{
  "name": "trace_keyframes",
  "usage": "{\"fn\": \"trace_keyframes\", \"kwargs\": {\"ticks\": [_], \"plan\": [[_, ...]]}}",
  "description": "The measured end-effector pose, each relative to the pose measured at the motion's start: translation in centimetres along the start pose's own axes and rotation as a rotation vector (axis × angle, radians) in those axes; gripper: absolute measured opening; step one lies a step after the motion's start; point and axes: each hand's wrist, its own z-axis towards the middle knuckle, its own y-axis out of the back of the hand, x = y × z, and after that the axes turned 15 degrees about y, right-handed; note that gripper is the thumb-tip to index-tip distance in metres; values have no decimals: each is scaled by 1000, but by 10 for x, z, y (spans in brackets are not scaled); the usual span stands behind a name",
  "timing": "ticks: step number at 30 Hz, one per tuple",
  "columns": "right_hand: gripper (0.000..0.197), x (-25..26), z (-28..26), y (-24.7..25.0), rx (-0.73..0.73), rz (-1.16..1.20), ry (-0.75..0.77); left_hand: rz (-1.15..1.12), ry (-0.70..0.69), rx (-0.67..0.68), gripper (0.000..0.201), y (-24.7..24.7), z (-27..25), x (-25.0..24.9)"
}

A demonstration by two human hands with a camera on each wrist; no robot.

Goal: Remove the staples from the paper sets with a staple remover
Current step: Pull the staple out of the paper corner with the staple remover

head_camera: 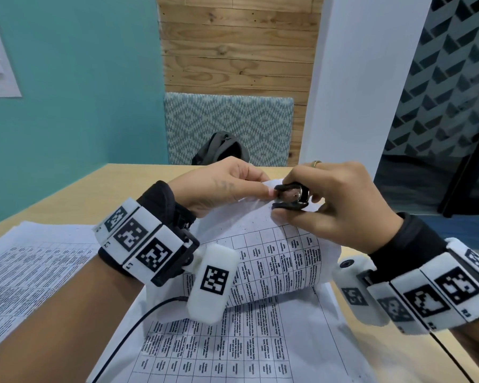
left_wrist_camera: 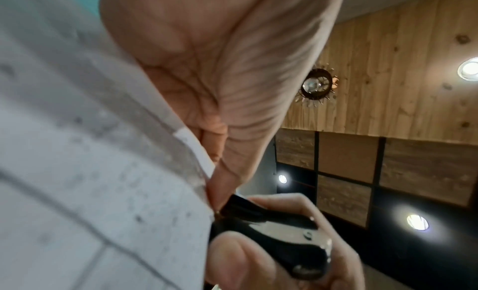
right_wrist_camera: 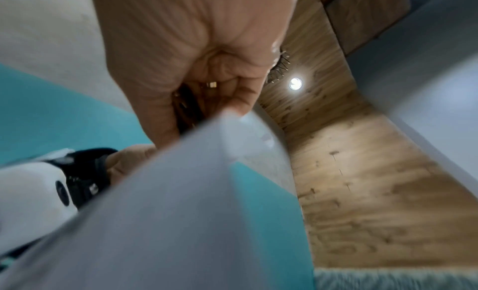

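The left hand (head_camera: 219, 186) pinched the raised top corner of a paper set (head_camera: 274, 255), thumb on the near face and fingers behind it, so the printed sheets curled up off the worktop (head_camera: 75, 189). The right hand (head_camera: 335, 205) was clamped on a black and metal remover (head_camera: 291, 196), thumb under it and fingers curled over the top, with a ring (head_camera: 315, 163) on one finger. The remover's jaws met the paper corner just beside the left thumb tip; in the left wrist view they sat right at the paper's edge, though the staple itself was too small to make out. The lower pages of the set lay flat on the worktop under both wrists. More printed sheets (head_camera: 20, 275) lay flat to the left. A dark bag (head_camera: 221, 147) sat on a patterned chair (head_camera: 227, 123) beyond the far edge of the worktop.
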Motion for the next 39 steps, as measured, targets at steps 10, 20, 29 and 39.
{"fn": "trace_keyframes", "kwargs": {"ticks": [10, 20, 29, 39], "plan": [[41, -10, -4, -8, -236, 623, -313, -159, 66, 124, 7, 4, 0, 0], [34, -4, 4, 11, 50, 75, 13, -132, 67, 81, 7, 5, -3, -3], [39, -13, 7, 16, -408, 913, -598, -226, 138, -59, 12, 9, -2, -5], [42, -15, 14, 24, -635, 1542, -1008, -246, 123, -21, 6, 7, -3, -5]]}}
